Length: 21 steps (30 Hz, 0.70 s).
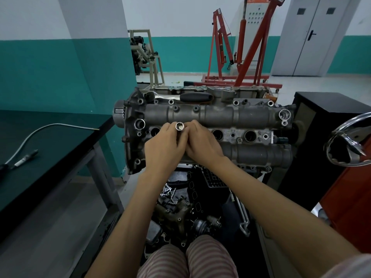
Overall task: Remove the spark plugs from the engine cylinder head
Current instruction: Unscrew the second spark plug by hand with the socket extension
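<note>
Both hands meet over the middle of the engine cylinder head, which sits on a stand in front of the person. The left hand curls its fingers around a chrome spark plug socket that stands nearly upright, its open hollow end facing up towards the camera. The right hand is pressed against the left, its fingertips pinched onto the same socket from the other side; the lower end of the socket is hidden behind the fingers, so whether it sits in a plug well cannot be told. Along the row between the two cam housings, round spark plug wells show: one just left of the hands, and two more and to the right; they look dark, and whether plugs remain in them cannot be told. A ratchet with a black handle lies along the far edge of the head. To the left stands a dark green workbench with a bent metal tube and a cable on it. Beneath the engine, a tray of loose parts holds a chain, gaskets and castings. A chrome handwheel shows at the right edge, beside a black cabinet. Red engine hoists stand by the far wall, near grey double doors. The person's striped trousers show at the bottom.
</note>
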Motion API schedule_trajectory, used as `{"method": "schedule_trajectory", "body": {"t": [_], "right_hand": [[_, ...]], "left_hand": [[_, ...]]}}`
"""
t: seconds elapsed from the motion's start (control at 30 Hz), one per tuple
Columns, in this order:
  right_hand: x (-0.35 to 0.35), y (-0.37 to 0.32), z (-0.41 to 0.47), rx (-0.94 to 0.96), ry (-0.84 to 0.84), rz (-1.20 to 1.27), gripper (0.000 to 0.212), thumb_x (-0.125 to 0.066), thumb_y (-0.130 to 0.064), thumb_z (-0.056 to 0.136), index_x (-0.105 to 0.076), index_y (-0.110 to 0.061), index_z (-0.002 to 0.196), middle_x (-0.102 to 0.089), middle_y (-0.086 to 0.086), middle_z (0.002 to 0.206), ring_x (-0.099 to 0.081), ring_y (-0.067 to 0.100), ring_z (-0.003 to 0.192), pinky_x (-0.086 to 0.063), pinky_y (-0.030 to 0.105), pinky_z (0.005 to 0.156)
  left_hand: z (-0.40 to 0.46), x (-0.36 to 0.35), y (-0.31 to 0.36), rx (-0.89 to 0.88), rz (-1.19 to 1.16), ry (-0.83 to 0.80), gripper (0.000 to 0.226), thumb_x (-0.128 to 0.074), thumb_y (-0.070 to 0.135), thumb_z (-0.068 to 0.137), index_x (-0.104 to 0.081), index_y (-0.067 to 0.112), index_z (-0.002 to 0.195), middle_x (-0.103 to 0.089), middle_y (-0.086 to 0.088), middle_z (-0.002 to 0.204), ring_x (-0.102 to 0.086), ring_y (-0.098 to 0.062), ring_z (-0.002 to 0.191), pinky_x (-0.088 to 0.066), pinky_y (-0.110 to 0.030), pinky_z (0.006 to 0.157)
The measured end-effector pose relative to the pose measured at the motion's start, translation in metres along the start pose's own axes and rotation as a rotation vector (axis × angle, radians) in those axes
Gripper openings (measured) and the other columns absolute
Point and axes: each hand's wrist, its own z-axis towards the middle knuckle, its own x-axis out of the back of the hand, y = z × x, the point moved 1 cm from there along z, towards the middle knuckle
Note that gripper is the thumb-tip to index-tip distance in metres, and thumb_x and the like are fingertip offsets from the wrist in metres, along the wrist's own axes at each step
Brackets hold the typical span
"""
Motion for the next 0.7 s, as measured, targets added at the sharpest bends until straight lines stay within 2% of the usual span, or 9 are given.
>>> {"method": "schedule_trajectory", "body": {"t": [0.13,0.2,0.3,0.4,0.5,0.57,0.63,0.7], "right_hand": [[-0.0009,0.0017,0.0008,-0.054,-0.016,0.055,0.022,-0.051,-0.021,0.092,-0.053,-0.002,0.102,-0.058,0.013,0.099,-0.055,0.031,0.09,-0.04,0.039,0.072],[-0.0015,0.0022,0.0008,-0.037,-0.026,0.064,0.018,-0.048,-0.016,0.093,-0.052,-0.003,0.104,-0.058,0.013,0.099,-0.055,0.03,0.09,-0.039,0.038,0.074],[-0.0018,0.0008,0.0006,0.013,-0.034,0.027,0.022,-0.048,-0.012,0.092,-0.051,-0.002,0.112,-0.056,0.016,0.098,-0.054,0.032,0.088,-0.039,0.04,0.075],[-0.0007,0.0003,0.0006,0.037,-0.025,0.005,0.027,-0.049,-0.013,0.091,-0.051,0.001,0.115,-0.055,0.018,0.098,-0.055,0.035,0.087,-0.041,0.042,0.074],[-0.001,0.0012,0.0002,-0.01,-0.004,0.026,0.028,-0.053,-0.023,0.091,-0.053,-0.001,0.109,-0.059,0.015,0.101,-0.057,0.032,0.089,-0.039,0.035,0.07],[-0.0027,0.0033,0.0007,-0.042,-0.012,0.033,0.024,-0.052,-0.025,0.092,-0.052,-0.003,0.103,-0.06,0.012,0.099,-0.057,0.03,0.088,-0.032,0.029,0.065],[-0.0039,0.0048,0.0011,-0.046,-0.035,0.035,0.019,-0.048,-0.021,0.094,-0.05,-0.004,0.101,-0.059,0.012,0.098,-0.056,0.029,0.089,-0.028,0.027,0.063],[-0.0032,0.0034,0.0008,-0.017,-0.048,0.025,0.02,-0.048,-0.018,0.093,-0.051,-0.003,0.104,-0.057,0.013,0.099,-0.055,0.029,0.09,-0.036,0.032,0.07]], "left_hand": [[-0.0012,-0.0003,-0.0005,0.037,-0.015,0.02,0.035,-0.047,0.045,0.092,-0.043,0.024,0.065,-0.04,0.011,0.056,-0.038,-0.006,0.051,-0.02,-0.022,0.045],[-0.0019,-0.0005,-0.0001,0.033,-0.013,0.019,0.036,-0.045,0.048,0.091,-0.046,0.021,0.067,-0.042,0.009,0.059,-0.04,-0.007,0.052,-0.021,-0.021,0.045],[-0.0003,0.001,0.0009,0.043,-0.052,0.029,0.034,-0.043,0.048,0.091,-0.041,0.02,0.073,-0.045,0.007,0.067,-0.043,-0.009,0.055,-0.021,-0.021,0.045],[0.003,0.0041,0.0017,0.012,-0.005,0.032,0.031,-0.043,0.045,0.094,-0.037,0.022,0.073,-0.04,0.009,0.058,-0.039,-0.007,0.052,-0.018,-0.023,0.044],[0.0048,0.0046,-0.0003,0.025,0.044,0.008,0.035,-0.044,0.049,0.092,-0.051,0.021,0.073,-0.042,0.009,0.052,-0.045,-0.014,0.054,-0.024,-0.027,0.045],[0.0039,0.0041,-0.0003,0.055,0.033,0.009,0.042,-0.044,0.054,0.091,-0.055,0.019,0.068,-0.046,0.007,0.052,-0.049,-0.015,0.055,-0.027,-0.027,0.046],[0.0019,0.0034,0.0023,0.041,0.024,0.021,0.045,-0.044,0.055,0.09,-0.048,0.018,0.066,-0.045,0.006,0.052,-0.045,-0.013,0.052,-0.024,-0.024,0.044],[0.0006,0.0031,0.0043,0.021,-0.024,0.02,0.037,-0.045,0.048,0.092,-0.039,0.018,0.071,-0.044,0.006,0.059,-0.044,-0.011,0.053,-0.021,-0.022,0.045]]}}
